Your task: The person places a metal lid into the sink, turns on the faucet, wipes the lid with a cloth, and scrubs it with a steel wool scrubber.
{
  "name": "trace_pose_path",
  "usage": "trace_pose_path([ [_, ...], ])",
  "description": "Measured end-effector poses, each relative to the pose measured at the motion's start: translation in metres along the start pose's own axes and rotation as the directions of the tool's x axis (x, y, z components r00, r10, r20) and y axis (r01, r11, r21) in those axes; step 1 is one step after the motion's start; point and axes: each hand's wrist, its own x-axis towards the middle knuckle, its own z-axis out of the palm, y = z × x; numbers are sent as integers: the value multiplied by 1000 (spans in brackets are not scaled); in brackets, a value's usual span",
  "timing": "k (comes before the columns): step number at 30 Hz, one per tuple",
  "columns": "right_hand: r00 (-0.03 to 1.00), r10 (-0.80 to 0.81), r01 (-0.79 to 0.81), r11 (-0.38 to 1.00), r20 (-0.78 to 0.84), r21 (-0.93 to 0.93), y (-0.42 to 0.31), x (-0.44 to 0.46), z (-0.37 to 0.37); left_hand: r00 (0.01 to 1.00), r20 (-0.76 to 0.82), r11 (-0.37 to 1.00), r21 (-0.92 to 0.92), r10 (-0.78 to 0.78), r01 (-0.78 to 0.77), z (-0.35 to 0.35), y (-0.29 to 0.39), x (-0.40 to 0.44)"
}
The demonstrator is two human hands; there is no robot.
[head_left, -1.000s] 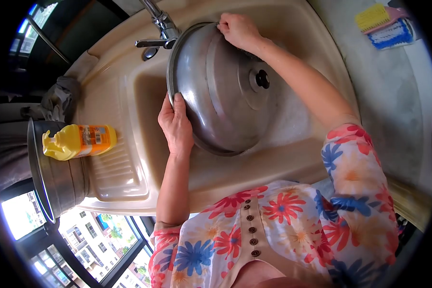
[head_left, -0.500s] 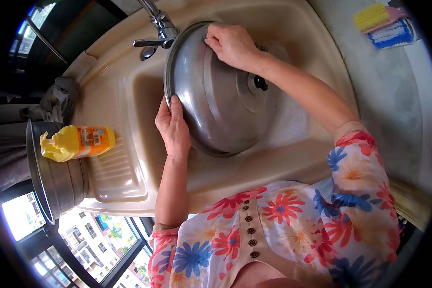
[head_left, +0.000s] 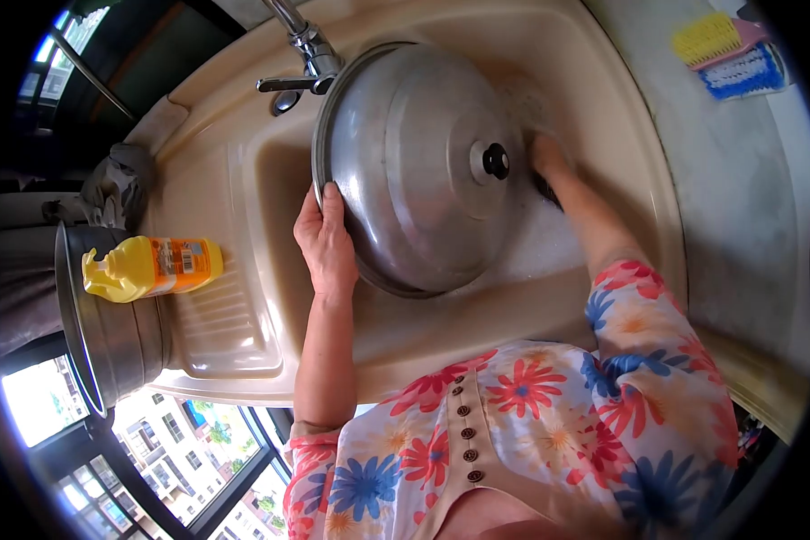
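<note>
A large, round metal lid (head_left: 423,189) with a black knob (head_left: 495,161) stands tilted in the beige sink (head_left: 612,108). My left hand (head_left: 327,243) grips its rim at the left, with the thumb on the outer face. My right hand (head_left: 549,160) is down in the basin, just right of the lid. Its fingers are mostly hidden, so whether they hold anything does not show. Something dark is partly visible under the right wrist. Suds and wet patches lie on the basin floor around there.
The chrome faucet (head_left: 310,52) stands over the lid's upper left. On the ribbed drainboard (head_left: 229,333) side, a yellow pump bottle (head_left: 153,268) lies beside a metal pot (head_left: 126,346). Yellow and blue brushes (head_left: 738,67) rest on the grey counter (head_left: 729,180) at the right.
My right hand has left the lid's upper face and moved right and down into the basin beside it. My left hand keeps its grip on the rim.
</note>
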Motion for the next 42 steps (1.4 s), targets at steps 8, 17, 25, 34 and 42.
trace_pose_path([
  [8, 970, 66, -145, 929, 234, 340, -94, 5, -105, 1000, -10, 999, 32, -13, 14, -2, 0, 0],
  [17, 579, -717, 815, 519, -389, 256, -287, -114, -165, 1000, 1, 1000, 4, 1, -1, 1, 1, -1],
  [25, 470, -780, 880, 447, -414, 158, -290, -114, -166, 1000, 1, 999, 30, 15, -15, 3, 2, -2],
  [34, 601, -696, 783, 610, -392, 118, -290, -76, -165, 999, -29, 997, 71, 16, -14, 5, 5, -2],
  [42, 829, -475, 551, 785, -296, 282, -279, -1, -161, 999, 28, 999, 36, 17, -18, 4, 4, 4],
])
